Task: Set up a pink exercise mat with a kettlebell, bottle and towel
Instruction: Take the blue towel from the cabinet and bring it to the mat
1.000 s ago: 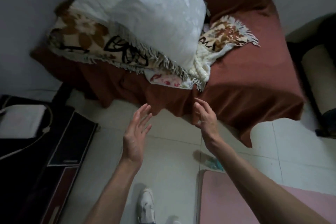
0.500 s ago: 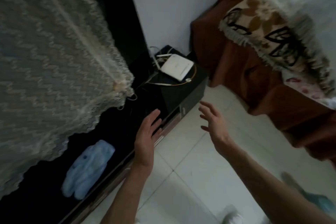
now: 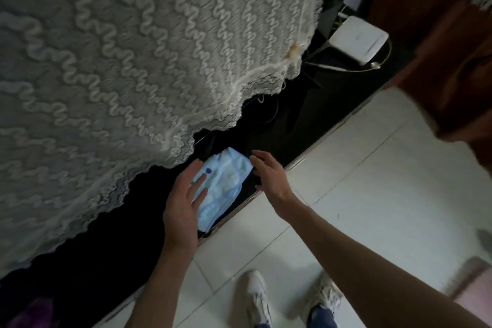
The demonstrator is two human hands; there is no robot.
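Half a second earlier both hands had been held over the white tiled floor [image 3: 372,168], well apart from the towel [image 3: 222,189]; by this moment the view had been swung down and to the left, and the hands had been brought up to the towel, one on each side of it.

At the left, a white lace curtain [image 3: 133,61] was hung over the dark low tabletop [image 3: 111,234]. On that dark surface, just below the curtain's scalloped hem, the folded light blue towel was laid near the front edge. The left hand [image 3: 183,205] was spread flat over the towel's left side, its fingertips [image 3: 203,192] laid on or just above the cloth; the grip was wide and nothing was held in it. The towel was thus placed between the two grips. At its right end the right hand [image 3: 269,176] was set, fingers curled loosely and open, close to the cloth, though contact could not be told. Further right, a white box [image 3: 358,38] with cables was seen on the tabletop, and a rust-brown bedcover [image 3: 439,48] beyond it.
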